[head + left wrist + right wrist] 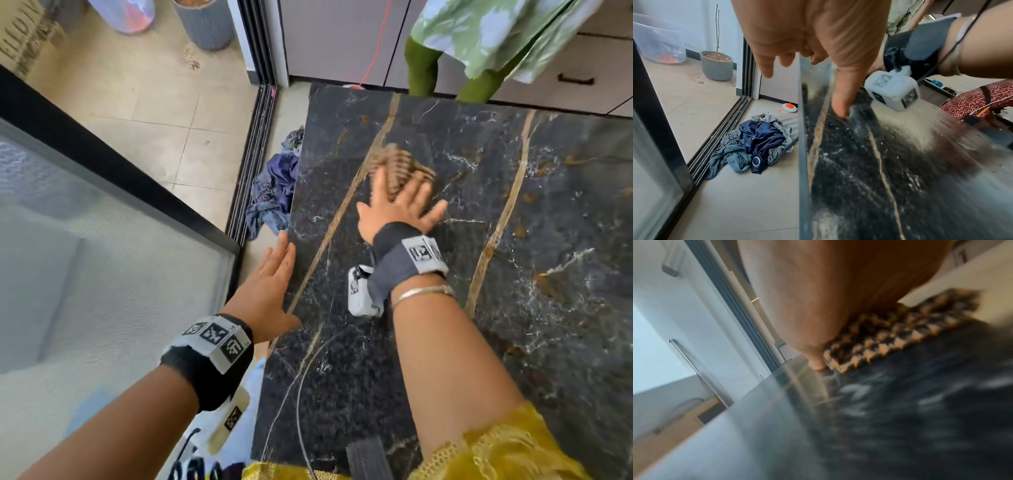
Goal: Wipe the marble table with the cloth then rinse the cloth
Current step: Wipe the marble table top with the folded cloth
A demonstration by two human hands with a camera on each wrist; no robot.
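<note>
A black marble table (479, 308) with gold veins fills the right of the head view. On it lies a brown knitted cloth (399, 168), blurred by motion. My right hand (400, 205) lies flat on the cloth with fingers spread, pressing it onto the marble. In the right wrist view the cloth (890, 337) shows under my palm (828, 296). My left hand (270, 291) rests with straight fingers at the table's left edge. Seen from the left wrist, its thumb (840, 100) touches the marble top (900, 178) while the fingers hang over the edge.
A heap of blue clothes (274, 192) lies on the tiled floor left of the table, by the sliding door track (253, 164). A person in green (479, 44) stands at the table's far edge. A grey plant pot (205, 20) stands beyond the door.
</note>
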